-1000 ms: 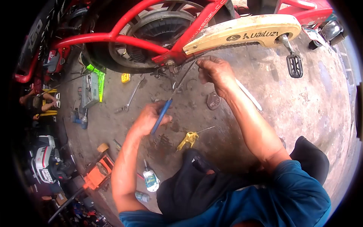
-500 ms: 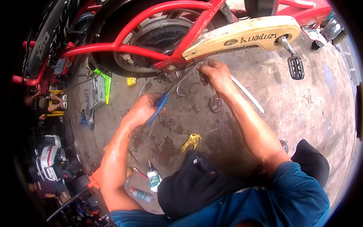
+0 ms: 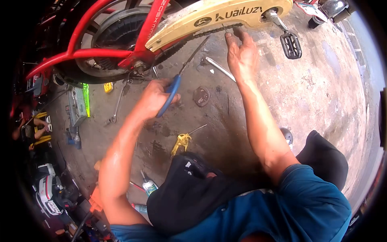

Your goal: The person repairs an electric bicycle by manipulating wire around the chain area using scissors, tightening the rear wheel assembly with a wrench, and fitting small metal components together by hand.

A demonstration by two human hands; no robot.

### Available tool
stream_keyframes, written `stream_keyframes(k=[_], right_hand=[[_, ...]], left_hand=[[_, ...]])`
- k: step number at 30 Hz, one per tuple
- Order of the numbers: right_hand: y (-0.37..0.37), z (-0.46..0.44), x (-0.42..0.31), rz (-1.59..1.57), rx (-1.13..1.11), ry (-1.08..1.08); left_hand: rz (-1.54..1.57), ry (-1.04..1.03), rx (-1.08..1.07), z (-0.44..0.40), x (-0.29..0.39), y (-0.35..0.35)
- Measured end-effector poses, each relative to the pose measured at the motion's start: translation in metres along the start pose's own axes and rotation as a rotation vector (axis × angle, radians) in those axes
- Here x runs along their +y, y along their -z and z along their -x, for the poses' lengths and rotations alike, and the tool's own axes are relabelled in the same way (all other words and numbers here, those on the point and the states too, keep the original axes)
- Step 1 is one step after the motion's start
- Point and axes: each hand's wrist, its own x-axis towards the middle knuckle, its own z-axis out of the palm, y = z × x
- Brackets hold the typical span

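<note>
My left hand [image 3: 155,97] is closed round the blue handles of long-nose pliers [image 3: 171,94], whose slim dark jaws point up and right towards the chain. My right hand [image 3: 244,54] is raised at the lower edge of the cream chain guard [image 3: 225,20], its thumb and fingers close to the bicycle chain [image 3: 201,34]. A thin piece shows by the thumb tip; what the fingers grip is too small to make out. The red bicycle frame [image 3: 96,53] carries the guard, with a black pedal [image 3: 291,45] on its crank at the right.
A pale strip [image 3: 219,67] and a round dark metal part [image 3: 201,96] lie on the concrete. A yellow-handled tool [image 3: 182,141], a spanner [image 3: 118,103], a grey tool tray [image 3: 76,107] and a white bottle [image 3: 149,186] are around. Another person's legs [image 3: 40,123] show at far left.
The view has shifted right, so the bicycle sits further left. My right hand has moved right along the chain, away from the pliers' tips. My left hand keeps hold of the pliers.
</note>
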Motion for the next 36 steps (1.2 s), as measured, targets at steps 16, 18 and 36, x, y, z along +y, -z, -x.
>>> stream_keyframes(k=[16, 18, 36], right_hand=[[-0.036, -0.037, 0.014, -0.637, -0.168, -0.387], [-0.031, -0.036, 0.010, -0.627, -0.197, -0.404], [-0.028, 0.092, 0.105, 0.186, -0.503, 0.042]], left_hand=[[-0.301, -0.036, 0.218, -0.052, 0.029, -0.022], [-0.380, -0.023, 0.257, -0.055, 0.022, -0.025], [-0.360, 0.585, 0.452, 0.137, -0.188, -0.099]])
